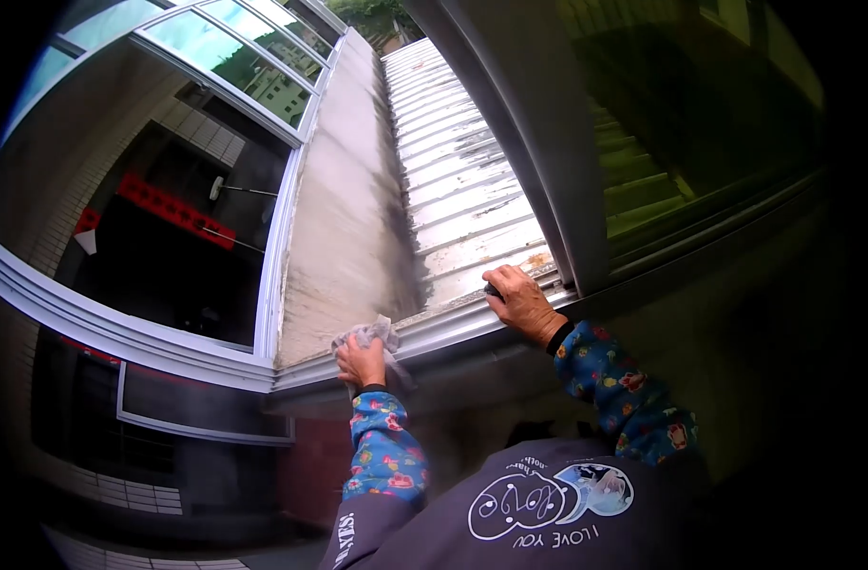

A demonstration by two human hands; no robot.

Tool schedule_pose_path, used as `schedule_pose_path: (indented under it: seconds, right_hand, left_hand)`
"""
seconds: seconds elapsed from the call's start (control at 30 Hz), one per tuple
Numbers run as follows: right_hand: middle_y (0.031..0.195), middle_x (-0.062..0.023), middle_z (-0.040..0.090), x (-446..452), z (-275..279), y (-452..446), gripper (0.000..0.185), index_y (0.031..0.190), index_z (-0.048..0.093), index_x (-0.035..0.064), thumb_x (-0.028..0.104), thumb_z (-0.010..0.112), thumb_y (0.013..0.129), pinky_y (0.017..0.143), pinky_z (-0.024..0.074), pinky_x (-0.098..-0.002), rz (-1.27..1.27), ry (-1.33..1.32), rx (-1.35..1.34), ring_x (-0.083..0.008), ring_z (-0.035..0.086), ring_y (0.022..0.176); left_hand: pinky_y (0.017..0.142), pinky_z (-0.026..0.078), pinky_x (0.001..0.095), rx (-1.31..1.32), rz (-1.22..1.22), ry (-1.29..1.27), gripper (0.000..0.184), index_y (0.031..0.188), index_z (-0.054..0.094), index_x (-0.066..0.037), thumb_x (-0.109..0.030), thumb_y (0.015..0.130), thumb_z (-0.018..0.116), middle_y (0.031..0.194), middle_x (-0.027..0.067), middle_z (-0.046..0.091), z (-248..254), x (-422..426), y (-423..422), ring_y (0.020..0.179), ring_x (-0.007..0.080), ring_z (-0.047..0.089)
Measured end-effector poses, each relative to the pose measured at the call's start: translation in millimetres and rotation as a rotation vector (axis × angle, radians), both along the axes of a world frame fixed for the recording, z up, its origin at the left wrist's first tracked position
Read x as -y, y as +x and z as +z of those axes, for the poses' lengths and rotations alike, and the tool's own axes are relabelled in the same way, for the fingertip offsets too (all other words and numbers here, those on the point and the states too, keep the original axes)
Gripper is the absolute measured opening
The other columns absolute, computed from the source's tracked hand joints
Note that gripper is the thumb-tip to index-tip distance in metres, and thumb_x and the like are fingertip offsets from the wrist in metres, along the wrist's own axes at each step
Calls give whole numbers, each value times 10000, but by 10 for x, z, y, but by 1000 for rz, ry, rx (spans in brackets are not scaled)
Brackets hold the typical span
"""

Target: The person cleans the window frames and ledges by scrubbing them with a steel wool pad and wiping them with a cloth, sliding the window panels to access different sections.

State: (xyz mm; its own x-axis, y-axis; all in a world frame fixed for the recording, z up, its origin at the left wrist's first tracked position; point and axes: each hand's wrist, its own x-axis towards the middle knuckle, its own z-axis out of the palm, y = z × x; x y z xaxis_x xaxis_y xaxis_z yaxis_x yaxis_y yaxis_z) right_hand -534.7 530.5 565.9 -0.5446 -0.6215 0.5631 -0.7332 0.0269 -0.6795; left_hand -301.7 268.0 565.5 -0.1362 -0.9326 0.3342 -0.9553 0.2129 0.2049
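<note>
My left hand (361, 362) is closed on a crumpled grey cloth (381, 330), pressed down at the window sill. Farther right, my right hand (527, 302) has its fingers bent round a small dark object (493, 291), mostly hidden, whose kind I cannot make out. That hand is over the metal window track (453, 326), close to the sliding window's frame (548, 190). Flowered blue sleeves cover both forearms.
Outside lies a ribbed, stained white metal roof (462, 161) beside a concrete wall (339, 180). Tinted glass (700, 123) stands on the right. At left, a white-framed window (272, 266) reflects a room with a red strip.
</note>
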Motion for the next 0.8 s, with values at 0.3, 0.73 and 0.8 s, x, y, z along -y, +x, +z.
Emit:
schedule_pose_path:
  seconds: [0.3,0.73,0.8]
  right_hand:
    - [1002,-167,597,-10,22,31,301,1075,581,30,54,641,781,907,477,-411,-3,-1,5,-348,572,1001]
    - [958,-158,590,7,-44,-5,332,1084,573,45,78,666,767,875,484,-416,-46,-10,-56,-340,585,965]
    - [950,-156,588,0,-30,1,326,1080,571,45,80,663,770,867,485,-417,-46,5,-58,-339,587,960]
  left_hand:
    - [1056,236,622,2,1,-25,604,1263,587,-219,-440,705,658,1308,117,503,-38,30,23,1294,346,402]
    - [1050,246,580,26,-3,-15,606,1254,581,-205,-448,703,651,1307,126,512,22,-59,-36,1274,344,427]
    - [1050,246,577,22,-6,-17,607,1254,580,-204,-445,702,654,1308,127,512,29,-55,-34,1274,346,426]
